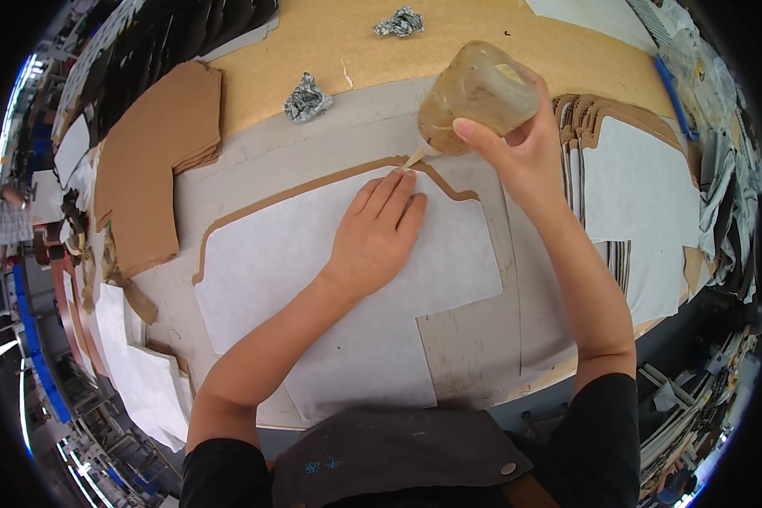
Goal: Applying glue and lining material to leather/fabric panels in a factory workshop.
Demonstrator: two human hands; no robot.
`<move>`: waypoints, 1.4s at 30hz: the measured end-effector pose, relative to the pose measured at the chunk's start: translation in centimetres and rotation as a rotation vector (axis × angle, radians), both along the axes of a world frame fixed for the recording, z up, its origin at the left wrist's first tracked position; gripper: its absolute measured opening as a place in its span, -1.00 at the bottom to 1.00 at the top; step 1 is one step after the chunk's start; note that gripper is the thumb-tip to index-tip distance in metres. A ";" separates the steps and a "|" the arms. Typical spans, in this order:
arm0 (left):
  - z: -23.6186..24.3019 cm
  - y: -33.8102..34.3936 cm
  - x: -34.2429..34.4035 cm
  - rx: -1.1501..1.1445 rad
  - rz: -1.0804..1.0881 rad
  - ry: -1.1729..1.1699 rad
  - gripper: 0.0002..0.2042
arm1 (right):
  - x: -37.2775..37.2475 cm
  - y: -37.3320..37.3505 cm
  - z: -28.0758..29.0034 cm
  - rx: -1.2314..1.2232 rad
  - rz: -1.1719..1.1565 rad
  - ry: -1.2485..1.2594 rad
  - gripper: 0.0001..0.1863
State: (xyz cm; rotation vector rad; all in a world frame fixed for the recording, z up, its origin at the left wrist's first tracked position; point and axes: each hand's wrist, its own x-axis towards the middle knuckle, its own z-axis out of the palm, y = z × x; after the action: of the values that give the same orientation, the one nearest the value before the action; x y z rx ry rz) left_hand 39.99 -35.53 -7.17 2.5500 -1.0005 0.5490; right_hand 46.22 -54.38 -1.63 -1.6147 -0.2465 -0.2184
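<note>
Here's the bottle (474, 97), cloudy and amber-stained, tipped over the worktable (474, 356), its pale pointed nozzle (416, 157) angling down to the brown border (292, 191) of a smooth white panel (271, 262)! The right hand (521, 152) has the bottle, fingers wrapped round its body, thumb on the near side. The left hand (377, 224) lies flat on the panel, fingers outstretched, slightly spread, tips right by the nozzle.

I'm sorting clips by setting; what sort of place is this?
Probably a workshop or factory: stacked brown pieces at left, stacked white-topped pieces at right, and a nozzle bottle in the right hand.
</note>
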 end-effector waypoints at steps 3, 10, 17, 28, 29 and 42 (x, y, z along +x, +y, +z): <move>0.0 0.1 0.0 -0.003 0.005 0.009 -0.74 | 0.0 -0.3 0.2 -0.008 -0.001 0.011 -0.27; -0.3 0.2 -0.1 -0.050 0.010 -0.008 -0.72 | -0.3 -1.4 0.3 0.010 -0.024 0.062 -0.27; 0.2 0.1 0.1 -0.050 0.078 0.090 -0.66 | -0.6 -3.5 0.7 0.063 -0.104 0.100 -0.34; 0.3 1.2 1.3 0.113 0.275 0.139 -0.47 | -6.5 -11.0 2.8 0.694 -0.169 0.292 -0.48; 0.4 1.2 1.2 0.111 0.272 0.140 -0.47 | -7.2 -11.6 2.5 0.674 -0.187 0.303 -0.47; 0.9 -2.6 -1.0 0.105 -0.054 0.213 -0.59 | -14.5 -11.9 3.0 -0.012 -0.343 0.518 -0.36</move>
State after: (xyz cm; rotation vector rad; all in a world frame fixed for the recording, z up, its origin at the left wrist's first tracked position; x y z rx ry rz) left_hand 38.96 -38.12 -6.24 2.5966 -1.0420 0.2086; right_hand 31.77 -66.26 1.40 -1.6603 0.4294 -0.0528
